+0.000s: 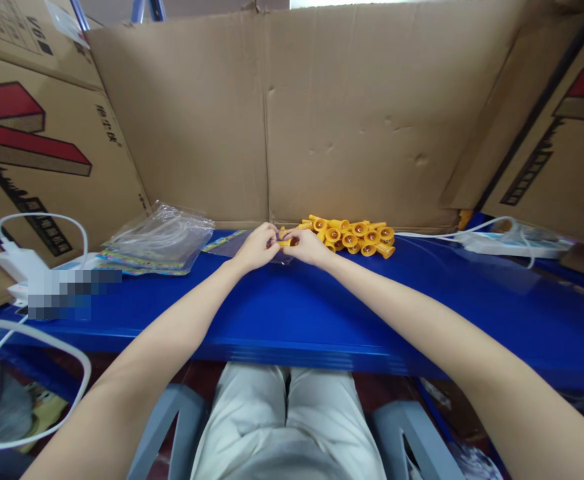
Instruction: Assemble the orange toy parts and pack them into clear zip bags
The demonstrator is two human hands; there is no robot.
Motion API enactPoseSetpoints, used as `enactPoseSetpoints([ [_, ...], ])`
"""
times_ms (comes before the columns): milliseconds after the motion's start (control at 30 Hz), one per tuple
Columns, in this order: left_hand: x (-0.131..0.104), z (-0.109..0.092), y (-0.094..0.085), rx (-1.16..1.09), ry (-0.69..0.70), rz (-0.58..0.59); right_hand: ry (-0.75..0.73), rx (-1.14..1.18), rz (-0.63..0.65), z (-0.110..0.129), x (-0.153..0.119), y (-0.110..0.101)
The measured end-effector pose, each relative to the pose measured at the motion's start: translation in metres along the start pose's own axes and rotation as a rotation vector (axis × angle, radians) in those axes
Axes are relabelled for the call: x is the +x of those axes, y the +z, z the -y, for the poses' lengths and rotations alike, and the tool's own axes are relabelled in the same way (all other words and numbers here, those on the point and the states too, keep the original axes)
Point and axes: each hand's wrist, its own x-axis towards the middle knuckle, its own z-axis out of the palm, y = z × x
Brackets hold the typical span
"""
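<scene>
My left hand (256, 247) and my right hand (308, 247) meet at the middle of the blue table (282, 313), fingertips together on a small yellow plastic piece (287, 242). Under the hands lies a clear plastic bag (232, 243), flat on the table. Just right of my right hand sits a pile of several yellow plastic pieces (355, 237) with round cup-like ends. Which hand bears the piece's weight is hard to tell, as both pinch it.
A stack of clear bags with printed cards (157, 243) lies at the left. A white charger and cable (19, 263) sit at the far left; a white power strip (507, 243) at the right. Cardboard walls (352, 113) close off the back and sides.
</scene>
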Motion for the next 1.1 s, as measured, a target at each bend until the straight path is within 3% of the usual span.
enactPoseSetpoints([
  [167, -0.001, -0.009, 0.001, -0.038, 0.057, 0.003, -0.074, 0.009, 0.013, 0.004, -0.008, 0.008],
  [333, 0.001, -0.007, -0.005, -0.003, -0.031, 0.016, -0.059, -0.008, -0.033, -0.002, -0.016, 0.009],
  [400, 0.001, 0.0, -0.011, 0.092, -0.171, -0.041, -0.03, 0.006, -0.071, -0.005, -0.017, 0.008],
  [500, -0.002, 0.016, -0.025, 0.299, -0.551, -0.109, 0.003, 0.016, -0.103, -0.008, -0.016, 0.008],
  [600, -0.007, 0.036, -0.038, 0.347, -0.856, -0.078, 0.009, 0.012, -0.104, -0.009, -0.017, 0.008],
  [700, -0.01, 0.056, -0.046, 0.307, -1.031, -0.018, 0.011, 0.017, -0.11, -0.009, -0.017, 0.007],
  [867, -0.012, 0.079, -0.046, 0.272, -1.027, -0.021, 0.01, 0.02, -0.125, -0.007, -0.018, 0.004],
  [967, -0.013, 0.082, -0.044, 0.1, -0.995, -0.04, -0.013, 0.023, -0.125, -0.004, -0.018, 0.001],
  [1100, -0.007, 0.072, -0.043, -0.213, -0.959, -0.22, -0.044, 0.025, -0.143, 0.002, -0.018, -0.007],
])
